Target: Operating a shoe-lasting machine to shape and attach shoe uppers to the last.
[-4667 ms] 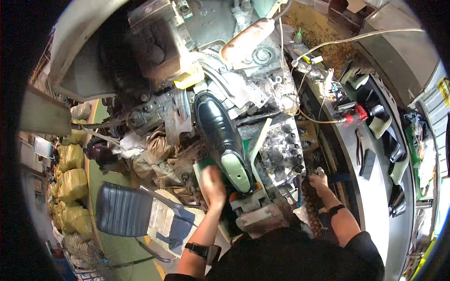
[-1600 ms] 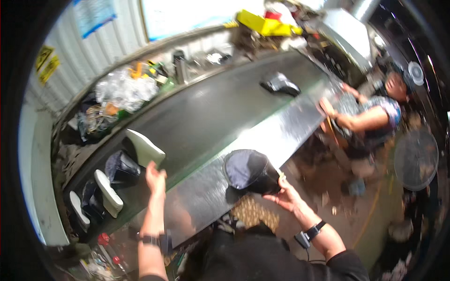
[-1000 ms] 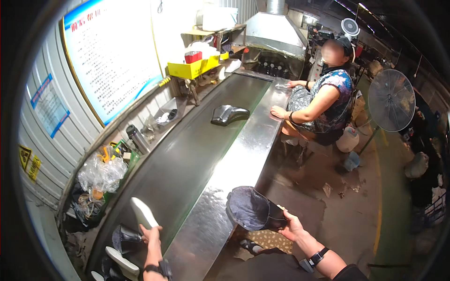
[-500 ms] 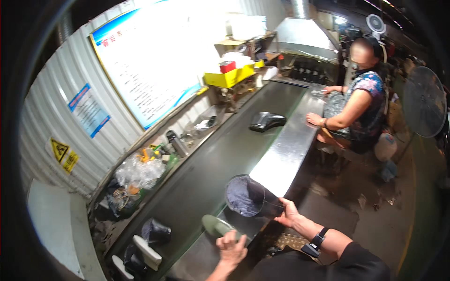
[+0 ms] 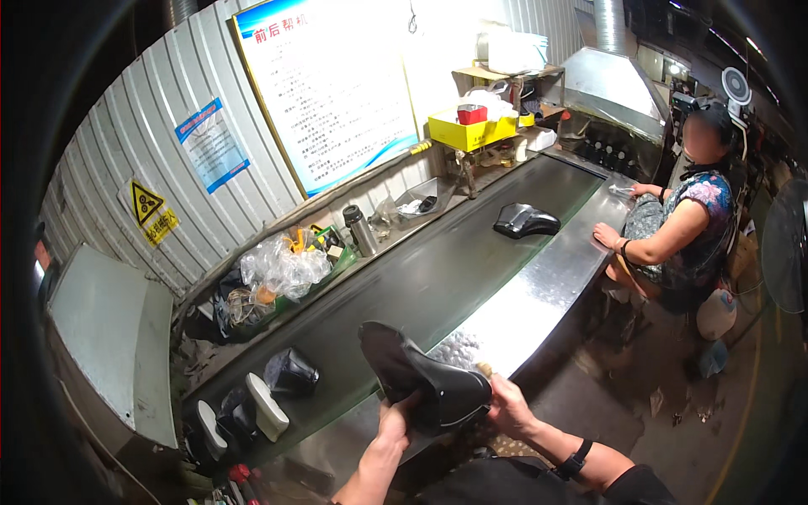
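Observation:
A black boot (image 5: 429, 383), glossy and bare of any white sole that I can see, is held up over the near metal ledge. My left hand (image 5: 392, 427) grips it at the near side, its fingertips partly hidden by the boot. My right hand (image 5: 510, 409) is closed on its right end; a small yellowish bit (image 5: 484, 369) shows by the fingers, too small to name. At lower left on the dark belt (image 5: 421, 269) stand a black boot shaft (image 5: 291, 374) and boots with white soles (image 5: 268, 407). Another black boot (image 5: 526, 220) lies farther along.
A shiny metal ledge (image 5: 513, 324) edges the belt's right side, where a co-worker (image 5: 682, 210) sits with a hand on it. Along the wall are plastic bags (image 5: 286, 265), a flask (image 5: 359, 231) and a yellow box (image 5: 473, 130). A metal hood (image 5: 619, 84) stands at the far end.
The boot has been turned: its grey-lined opening faced me before, and now its black outside does. My left hand went from a green rounded piece onto the boot. The view shifted.

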Action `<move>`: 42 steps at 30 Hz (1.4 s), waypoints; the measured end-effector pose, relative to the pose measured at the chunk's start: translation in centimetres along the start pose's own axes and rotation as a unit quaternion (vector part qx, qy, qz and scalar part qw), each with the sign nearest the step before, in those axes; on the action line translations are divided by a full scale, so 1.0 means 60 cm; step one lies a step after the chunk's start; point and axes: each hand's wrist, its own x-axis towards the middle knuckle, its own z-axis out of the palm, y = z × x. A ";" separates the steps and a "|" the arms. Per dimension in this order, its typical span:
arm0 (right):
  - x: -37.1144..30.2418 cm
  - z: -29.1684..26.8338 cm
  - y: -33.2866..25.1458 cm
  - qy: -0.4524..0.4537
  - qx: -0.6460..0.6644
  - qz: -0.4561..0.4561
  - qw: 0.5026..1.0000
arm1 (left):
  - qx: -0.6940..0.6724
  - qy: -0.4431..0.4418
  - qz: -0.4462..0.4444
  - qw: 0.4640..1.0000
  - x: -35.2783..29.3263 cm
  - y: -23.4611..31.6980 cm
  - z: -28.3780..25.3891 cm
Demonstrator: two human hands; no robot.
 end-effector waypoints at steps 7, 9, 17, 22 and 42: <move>-0.007 -0.030 0.036 -0.171 -0.031 0.042 0.984 | -0.035 -0.141 -0.060 0.988 -0.012 0.002 -0.041; -0.001 -0.028 0.034 -0.190 -0.018 0.029 0.981 | -0.061 -0.146 -0.050 0.986 -0.003 -0.012 -0.061; -0.005 -0.045 0.044 -0.204 0.065 0.027 0.976 | 0.252 -0.167 0.276 0.912 -0.035 -0.007 -0.079; 0.027 -0.069 0.010 -0.024 0.021 -0.061 0.998 | -0.038 0.022 0.135 0.990 -0.031 0.059 -0.044; 0.017 0.013 0.044 0.024 0.064 0.034 0.997 | 0.009 0.104 0.155 0.982 0.026 0.009 -0.064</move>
